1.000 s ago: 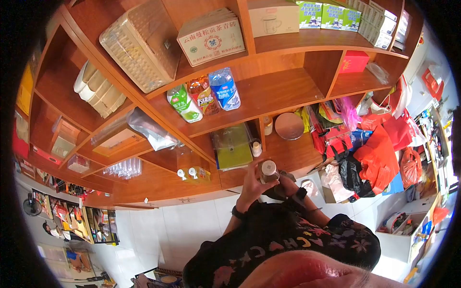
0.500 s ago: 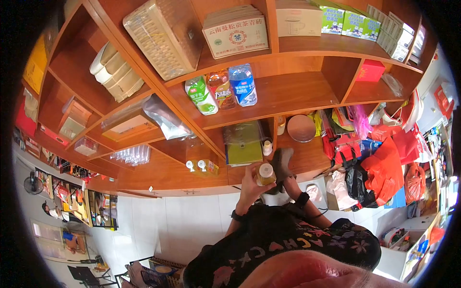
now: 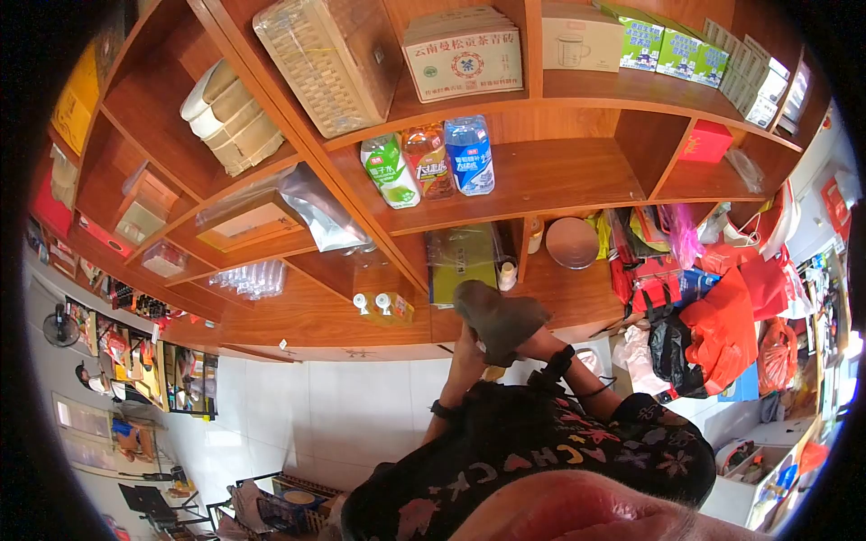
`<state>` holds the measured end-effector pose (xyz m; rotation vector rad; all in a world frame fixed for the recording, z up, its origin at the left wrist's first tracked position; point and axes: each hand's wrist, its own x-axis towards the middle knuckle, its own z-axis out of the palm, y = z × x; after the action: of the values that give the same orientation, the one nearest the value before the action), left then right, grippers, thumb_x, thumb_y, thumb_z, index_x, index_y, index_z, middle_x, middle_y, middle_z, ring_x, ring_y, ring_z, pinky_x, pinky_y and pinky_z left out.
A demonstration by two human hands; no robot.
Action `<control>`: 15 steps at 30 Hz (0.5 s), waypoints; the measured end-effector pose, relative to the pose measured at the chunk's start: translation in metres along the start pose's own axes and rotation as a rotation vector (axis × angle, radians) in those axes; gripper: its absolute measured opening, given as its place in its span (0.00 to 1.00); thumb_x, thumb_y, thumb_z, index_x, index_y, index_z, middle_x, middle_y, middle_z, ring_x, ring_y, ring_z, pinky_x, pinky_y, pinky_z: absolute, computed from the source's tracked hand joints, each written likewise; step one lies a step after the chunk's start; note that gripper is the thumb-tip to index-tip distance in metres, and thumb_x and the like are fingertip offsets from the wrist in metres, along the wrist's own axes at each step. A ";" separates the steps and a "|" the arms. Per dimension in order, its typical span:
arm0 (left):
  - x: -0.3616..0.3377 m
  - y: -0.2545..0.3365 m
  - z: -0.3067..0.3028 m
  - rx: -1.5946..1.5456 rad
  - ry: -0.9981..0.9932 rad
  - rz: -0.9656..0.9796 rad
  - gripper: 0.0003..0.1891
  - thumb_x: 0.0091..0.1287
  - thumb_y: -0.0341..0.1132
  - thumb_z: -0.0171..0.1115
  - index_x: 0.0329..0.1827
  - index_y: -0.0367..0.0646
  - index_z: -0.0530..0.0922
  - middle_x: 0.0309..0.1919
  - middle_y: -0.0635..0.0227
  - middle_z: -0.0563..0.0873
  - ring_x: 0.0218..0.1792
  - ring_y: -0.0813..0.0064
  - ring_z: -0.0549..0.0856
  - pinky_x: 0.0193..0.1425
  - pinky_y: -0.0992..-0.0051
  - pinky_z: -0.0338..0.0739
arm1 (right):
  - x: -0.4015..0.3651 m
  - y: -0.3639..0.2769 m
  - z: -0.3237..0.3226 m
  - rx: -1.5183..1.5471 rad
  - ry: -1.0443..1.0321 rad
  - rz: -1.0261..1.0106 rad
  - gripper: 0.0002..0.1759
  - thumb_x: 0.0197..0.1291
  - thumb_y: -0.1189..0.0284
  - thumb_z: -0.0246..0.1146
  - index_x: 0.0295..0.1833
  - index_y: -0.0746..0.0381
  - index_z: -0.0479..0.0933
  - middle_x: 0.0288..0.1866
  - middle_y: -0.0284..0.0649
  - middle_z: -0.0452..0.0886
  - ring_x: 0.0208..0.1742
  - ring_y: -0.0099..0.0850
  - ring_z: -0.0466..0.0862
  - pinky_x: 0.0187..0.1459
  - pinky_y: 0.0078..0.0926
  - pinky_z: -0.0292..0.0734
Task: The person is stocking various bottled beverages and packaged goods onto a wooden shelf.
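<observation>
**While both arms reach up, a cloth hides the fingers**

As the head view looks along the person's chest toward a wooden shelf unit [image 3: 541, 194], both forearms rise in the middle of the scene. A grey-brown cloth [image 3: 501, 316] sits at their top, bunched and draped, in front of the low shelf board and just below a small white-capped bottle [image 3: 507, 273].

The left hand [image 3: 466, 347] comes up on the left side of the cloth, with a dark band [image 3: 440, 410] around the wrist. Its fingers go behind the fabric, so I cannot tell whether it is open or closed.

The right hand [image 3: 534, 343] meets the cloth from the right, with a black strap [image 3: 558, 361] on that wrist. The fabric lies over it, and its grip cannot be told either.

Left of the small bottle, a green flat pack in clear wrap [image 3: 462, 257] leans in its compartment. Further left, two white-capped bottles of yellow liquid [image 3: 383, 307] stand side by side. A round metal tin [image 3: 571, 242] rests in the compartment to the right.

One shelf higher, a green bottle [image 3: 390, 169], an orange bottle [image 3: 428, 162] and a blue bottle [image 3: 469, 155] stand touching in a row. Above them are a wicker basket [image 3: 316, 59] and a printed tea carton [image 3: 465, 52].

Red bags [image 3: 735, 316] and a black bag [image 3: 672, 343] pile up at the right.
</observation>
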<state>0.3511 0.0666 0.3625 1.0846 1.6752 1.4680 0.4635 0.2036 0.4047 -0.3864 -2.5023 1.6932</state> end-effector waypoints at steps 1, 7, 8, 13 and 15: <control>0.000 -0.005 -0.004 0.003 -0.036 -0.022 0.50 0.47 0.28 0.80 0.72 0.37 0.56 0.64 0.57 0.74 0.64 0.66 0.74 0.67 0.66 0.70 | 0.001 0.004 -0.002 0.083 -0.050 0.026 0.30 0.58 0.70 0.66 0.65 0.65 0.66 0.67 0.49 0.69 0.68 0.42 0.69 0.70 0.36 0.60; 0.004 -0.021 -0.033 0.024 -0.453 0.242 0.46 0.49 0.27 0.78 0.70 0.36 0.59 0.62 0.56 0.77 0.62 0.66 0.77 0.66 0.66 0.72 | 0.004 0.034 -0.004 0.498 -0.190 0.072 0.29 0.60 0.70 0.64 0.65 0.66 0.67 0.65 0.50 0.72 0.66 0.42 0.71 0.68 0.37 0.63; 0.004 -0.023 -0.036 -0.005 -0.474 0.236 0.45 0.49 0.26 0.78 0.70 0.36 0.59 0.61 0.56 0.77 0.62 0.66 0.77 0.66 0.67 0.72 | 0.006 0.038 -0.005 0.535 -0.191 0.069 0.28 0.60 0.70 0.63 0.65 0.66 0.67 0.64 0.50 0.72 0.66 0.42 0.71 0.67 0.37 0.64; 0.013 -0.032 -0.034 -0.008 -0.294 0.100 0.43 0.51 0.26 0.77 0.69 0.35 0.60 0.60 0.55 0.78 0.62 0.66 0.78 0.65 0.67 0.73 | 0.016 0.064 0.005 0.511 -0.014 -0.040 0.27 0.61 0.71 0.61 0.65 0.66 0.67 0.62 0.51 0.74 0.64 0.43 0.73 0.66 0.37 0.66; 0.016 -0.027 -0.028 0.062 -0.134 -0.020 0.40 0.54 0.24 0.74 0.69 0.34 0.61 0.60 0.55 0.78 0.60 0.67 0.78 0.63 0.69 0.73 | 0.023 0.081 0.018 0.298 0.172 -0.157 0.26 0.62 0.71 0.61 0.65 0.67 0.67 0.62 0.52 0.74 0.64 0.43 0.74 0.65 0.37 0.67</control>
<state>0.3156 0.0674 0.3415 1.1698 1.6426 1.3089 0.4500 0.2220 0.3214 -0.2848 -2.0617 1.8440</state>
